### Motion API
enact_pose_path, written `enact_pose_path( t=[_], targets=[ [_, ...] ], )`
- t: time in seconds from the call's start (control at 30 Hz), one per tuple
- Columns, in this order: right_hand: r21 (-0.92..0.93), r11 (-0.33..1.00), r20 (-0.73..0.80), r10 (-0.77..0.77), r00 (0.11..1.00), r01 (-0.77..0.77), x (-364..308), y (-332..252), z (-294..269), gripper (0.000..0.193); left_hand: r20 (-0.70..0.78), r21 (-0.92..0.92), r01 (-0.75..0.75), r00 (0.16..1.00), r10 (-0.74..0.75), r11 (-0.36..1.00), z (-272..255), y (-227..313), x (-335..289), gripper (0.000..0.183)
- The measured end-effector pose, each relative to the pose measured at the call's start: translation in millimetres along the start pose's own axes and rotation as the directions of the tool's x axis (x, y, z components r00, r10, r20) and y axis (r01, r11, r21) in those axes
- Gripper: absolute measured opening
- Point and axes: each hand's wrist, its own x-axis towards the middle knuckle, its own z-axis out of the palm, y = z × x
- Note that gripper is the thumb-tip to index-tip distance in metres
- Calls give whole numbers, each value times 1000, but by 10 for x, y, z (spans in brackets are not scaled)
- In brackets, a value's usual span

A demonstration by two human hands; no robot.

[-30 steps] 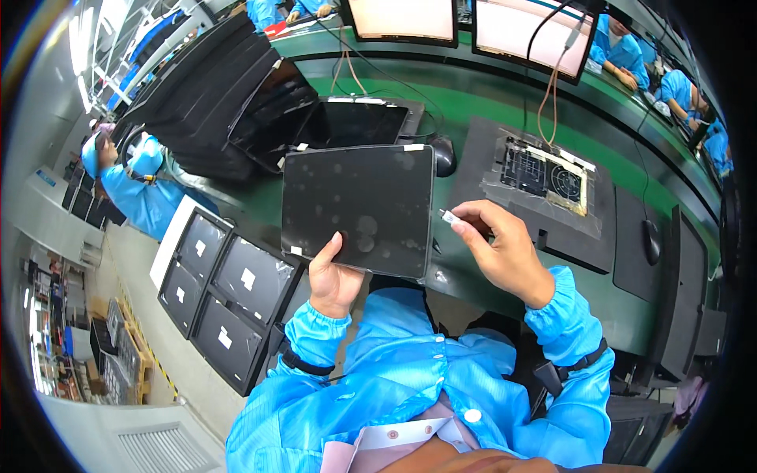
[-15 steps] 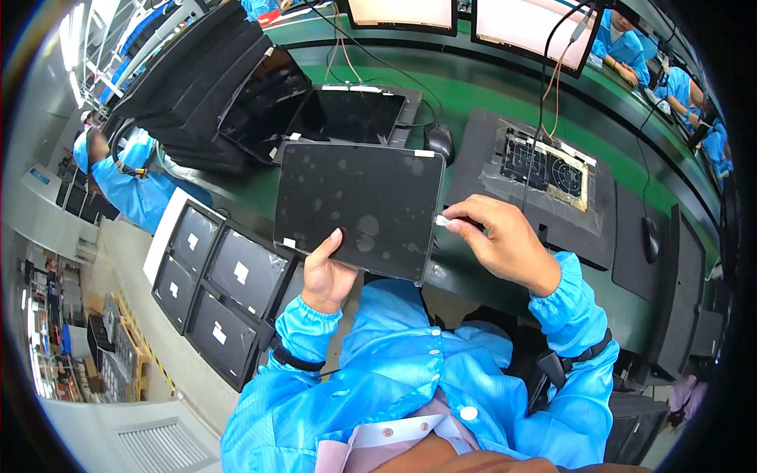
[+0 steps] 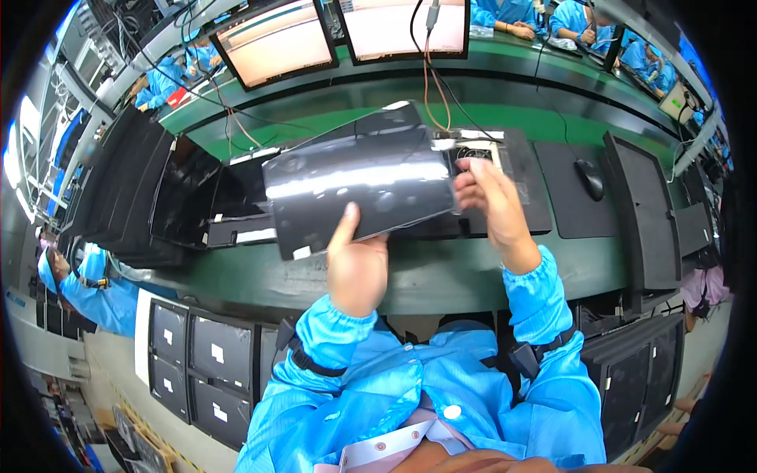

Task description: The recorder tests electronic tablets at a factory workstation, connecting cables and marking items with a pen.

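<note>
My left hand (image 3: 359, 264) is closed on the near edge of a dark tablet-sized screen panel (image 3: 386, 120), thumb on top. The panel is tilted above the bench, and its far corner shows behind a glossy film (image 3: 347, 193). That film bows across the front with a bright band of glare and has a white tab (image 3: 302, 253) at its near left corner. At the film's right edge is my right hand (image 3: 490, 201), its fingers curled and blurred. They seem to pinch the edge, though the exact contact is hard to see.
Behind the right hand lies a black fixture (image 3: 516, 162). Farther right are a mouse (image 3: 588, 180) on a dark mat and a black tray (image 3: 643, 209). Black trays (image 3: 118, 189) are stacked at left, dark screens beside them. Two monitors (image 3: 276, 47) stand behind; co-workers sit beyond.
The panel has moved up and away from my lap, over the bench, and tilted. Its film now stands apart at the right, where my right hand pinched a white tab. The head view has shifted.
</note>
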Motion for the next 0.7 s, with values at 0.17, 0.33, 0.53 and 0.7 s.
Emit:
enact_pose_path(
  t=[0.17,0.33,0.53,0.7],
  targets=[
    [291,957,35,-5,999,-5,33,45,-435,32,132,308,326,916,-379,894,238,-545,320,43],
    [285,958,-126,36,991,2,181,112,-1160,31,332,938,-171,696,-637,302,128,-441,273,29],
    [238,966,-133,137,982,-102,303,371,-1378,28,637,696,-641,759,-134,-324,-210,-207,866,90],
    [49,978,-165,206,965,-201,299,322,-1305,32,490,713,-586,809,-324,-385,-413,-339,999,96]
  ],
)
